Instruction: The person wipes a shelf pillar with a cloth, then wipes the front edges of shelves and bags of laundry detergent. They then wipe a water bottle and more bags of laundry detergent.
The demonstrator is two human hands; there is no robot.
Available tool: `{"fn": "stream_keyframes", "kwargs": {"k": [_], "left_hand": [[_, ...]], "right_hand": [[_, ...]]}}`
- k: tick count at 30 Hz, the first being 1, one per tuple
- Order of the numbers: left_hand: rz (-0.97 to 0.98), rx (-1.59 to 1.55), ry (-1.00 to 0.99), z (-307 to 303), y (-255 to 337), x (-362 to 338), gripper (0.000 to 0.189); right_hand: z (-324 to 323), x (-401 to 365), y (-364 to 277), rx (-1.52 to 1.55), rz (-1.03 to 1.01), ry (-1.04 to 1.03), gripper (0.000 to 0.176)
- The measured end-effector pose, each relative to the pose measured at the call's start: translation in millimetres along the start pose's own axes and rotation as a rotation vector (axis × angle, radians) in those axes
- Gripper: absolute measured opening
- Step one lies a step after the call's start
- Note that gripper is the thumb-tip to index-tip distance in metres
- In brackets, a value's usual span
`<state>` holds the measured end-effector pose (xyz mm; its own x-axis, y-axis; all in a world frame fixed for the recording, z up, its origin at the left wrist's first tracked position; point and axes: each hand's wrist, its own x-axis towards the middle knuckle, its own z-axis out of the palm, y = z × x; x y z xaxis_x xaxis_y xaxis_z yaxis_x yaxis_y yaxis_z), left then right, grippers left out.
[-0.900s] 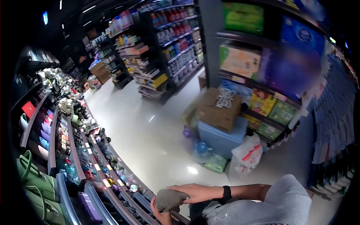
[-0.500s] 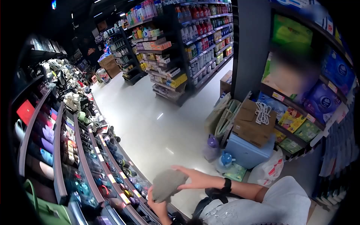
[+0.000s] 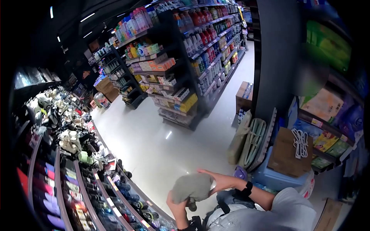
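Note:
A grey-green cloth (image 3: 192, 186), bunched into a rounded shape, is held between my two hands above the floor. My left hand (image 3: 176, 206) closes on its near-left end, with the thumb up against the cloth. My right hand (image 3: 220, 182), with a dark band on the wrist, grips the far-right end. A small dark piece (image 3: 191, 205) shows below the cloth, and a shiny spot shows beside my right fingers. I cannot make out whether something is wrapped inside.
At left, sloping shelves (image 3: 86, 192) hold bottles and cups, with many white items piled farther back. Tall shelves (image 3: 181, 69) of bottles and boxes stand ahead. On the right, a cardboard box (image 3: 290, 152) with a white cord tops a blue bin (image 3: 266, 168). Pale floor (image 3: 169, 150) lies between.
The view has shifted, so the shelves and bin appear farther right or lower. Both hands still hold the cloth, which now lies more level, with the dark piece showing beneath it.

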<state>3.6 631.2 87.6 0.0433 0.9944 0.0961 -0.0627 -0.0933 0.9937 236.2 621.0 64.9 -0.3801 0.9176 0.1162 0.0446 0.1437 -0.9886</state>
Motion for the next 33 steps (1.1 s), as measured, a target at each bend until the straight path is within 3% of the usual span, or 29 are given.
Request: {"fn": "stream_keyframes", "kwargs": {"k": [2,5,8,9,12,16,19,22,23,24,26,28,29,30,32,33], "left_hand": [[-0.030,-0.199,0.084,10,-11,47,0.056],[-0.129,-0.376,0.058,16,-30,111,0.060],[-0.228,-0.530,-0.055,25,-52,179,0.065],[-0.257,-0.537,-0.107,28,-60,201,0.065],[-0.346,-0.448,-0.212,41,-97,272,0.064],[-0.359,-0.304,-0.264,76,-149,382,0.057],[-0.257,-0.046,-0.336,120,-133,454,0.054],[-0.101,0.127,-0.462,144,-155,523,0.058],[-0.057,0.052,-0.623,155,-163,549,0.056],[-0.224,-0.098,-0.653,171,-164,562,0.057],[-0.444,-0.638,-0.856,206,-152,583,0.055],[-0.134,-0.143,-1.135,248,-140,604,0.058],[-0.214,-0.035,-1.141,268,-127,602,0.062],[-0.205,-0.041,-1.171,294,-143,610,0.078],[-0.275,-0.178,-1.152,341,-129,612,0.070],[-0.246,-0.162,-1.182,361,-134,619,0.068]], "right_hand": [[-14,38,18,0.004,-0.013,0.098,0.086],[-42,85,18,-0.035,-0.048,0.237,0.059],[-78,132,37,-0.256,-0.182,0.326,0.047],[-91,147,32,-0.199,-0.149,0.359,0.037],[-131,189,33,-0.283,0.001,0.448,0.028],[-177,261,47,-0.492,-0.062,0.618,0.028],[-218,314,51,-0.424,-0.018,0.719,0.027],[-259,344,57,-0.429,0.081,0.882,0.028],[-274,350,58,-0.320,0.077,0.918,0.030],[-287,354,55,-0.249,-0.012,1.000,0.030],[-315,359,59,-0.280,0.052,1.134,0.031],[-335,362,53,-0.331,0.188,1.193,0.032],[-348,363,51,-0.360,0.251,1.221,0.033],[-362,362,54,-0.355,0.241,1.221,0.034],[-390,352,59,-0.348,0.218,1.212,0.036],[-406,341,60,-0.416,0.304,1.182,0.033]]}}
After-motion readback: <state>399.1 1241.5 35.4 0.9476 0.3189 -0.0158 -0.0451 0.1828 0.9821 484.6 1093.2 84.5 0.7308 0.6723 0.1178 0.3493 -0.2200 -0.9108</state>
